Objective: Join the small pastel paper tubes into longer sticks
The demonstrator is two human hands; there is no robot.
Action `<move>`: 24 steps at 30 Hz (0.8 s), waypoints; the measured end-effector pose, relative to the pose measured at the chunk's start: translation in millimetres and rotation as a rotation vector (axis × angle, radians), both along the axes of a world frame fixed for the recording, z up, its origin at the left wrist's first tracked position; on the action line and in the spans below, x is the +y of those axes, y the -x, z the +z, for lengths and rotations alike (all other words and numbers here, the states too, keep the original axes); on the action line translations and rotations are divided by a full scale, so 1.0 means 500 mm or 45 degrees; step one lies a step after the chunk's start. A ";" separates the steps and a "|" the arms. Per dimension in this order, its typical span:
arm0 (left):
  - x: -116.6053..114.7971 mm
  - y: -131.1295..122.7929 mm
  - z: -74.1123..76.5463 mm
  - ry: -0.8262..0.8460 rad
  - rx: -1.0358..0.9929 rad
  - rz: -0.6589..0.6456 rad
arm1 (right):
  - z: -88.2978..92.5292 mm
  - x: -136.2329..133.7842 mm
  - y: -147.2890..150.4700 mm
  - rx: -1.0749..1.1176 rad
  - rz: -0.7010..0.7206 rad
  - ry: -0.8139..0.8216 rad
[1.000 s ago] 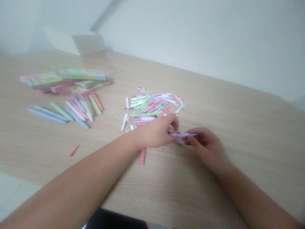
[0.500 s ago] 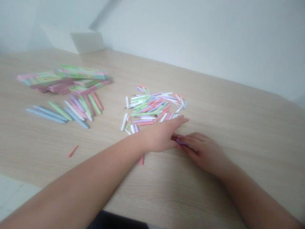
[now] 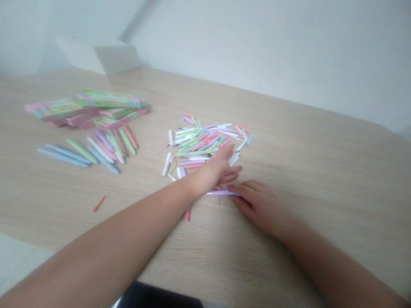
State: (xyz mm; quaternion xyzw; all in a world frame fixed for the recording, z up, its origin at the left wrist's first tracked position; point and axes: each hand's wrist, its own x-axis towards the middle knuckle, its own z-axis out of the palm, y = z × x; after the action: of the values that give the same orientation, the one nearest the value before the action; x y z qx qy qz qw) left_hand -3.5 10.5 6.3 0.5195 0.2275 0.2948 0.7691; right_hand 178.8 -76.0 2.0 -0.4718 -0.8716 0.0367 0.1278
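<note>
Left hand (image 3: 210,173): open, fingers spread and reaching toward 1 o'clock, with nothing visibly in its grip; your fingertips rest at the near edge of the pile.

Right hand (image 3: 260,204): low on the desk, fingers lightly curled toward 9 o'clock. You have your fingertips at the end of the stick, but I cannot tell whether they are pinching it.

Lilac paper stick (image 3: 221,193): flat on the desk, its long axis running almost straight from 9 to 3. It lies at 9 o'clock from your right hand and at 6 o'clock from your left palm. Your right hand is the nearer, touching its end; your left wrist sits just above it.

Pink paper stick (image 3: 187,215): one end pokes out from under your left forearm, pointing toward 6 o'clock.

White paper stick (image 3: 233,159): just beside your left fingers, at 1 o'clock.

Loose pile of pastel paper sticks (image 3: 205,145): a jumbled heap at 12 o'clock from your left hand.

Salmon paper stick (image 3: 99,203): alone on the wooden desk (image 3: 305,149), at 10 o'clock from you.

Row of pastel paper sticks (image 3: 86,153): blue, green and pink, laid side by side at 11 o'clock.

Stacked bundles of paper strips (image 3: 86,107): just beyond that row.

White box (image 3: 99,55): farthest off, at the desk's back edge.
</note>
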 end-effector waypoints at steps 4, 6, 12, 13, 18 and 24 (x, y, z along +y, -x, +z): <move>0.001 -0.007 0.009 0.132 -0.049 0.030 | -0.003 -0.007 0.015 -0.063 0.020 -0.001; 0.003 -0.010 0.007 0.133 -0.074 0.055 | -0.005 -0.008 0.022 -0.071 0.018 0.027; 0.025 0.001 0.005 -0.185 0.028 0.172 | -0.007 -0.003 0.014 0.059 -0.040 0.069; 0.029 0.009 0.007 -0.308 0.090 0.201 | -0.007 -0.002 0.008 0.095 -0.073 0.056; 0.035 0.048 0.017 -1.124 0.532 0.188 | -0.006 0.003 -0.026 0.227 -0.291 -0.030; 0.032 0.046 0.011 -1.463 0.693 -0.051 | -0.002 0.011 -0.045 0.368 -0.311 -0.054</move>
State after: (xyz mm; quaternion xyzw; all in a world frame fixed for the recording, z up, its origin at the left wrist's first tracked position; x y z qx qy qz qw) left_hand -26.3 26.3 11.9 0.9098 0.2106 0.2129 0.2875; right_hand 201.3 -70.8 0.8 -0.5611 -0.7810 0.0701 0.2652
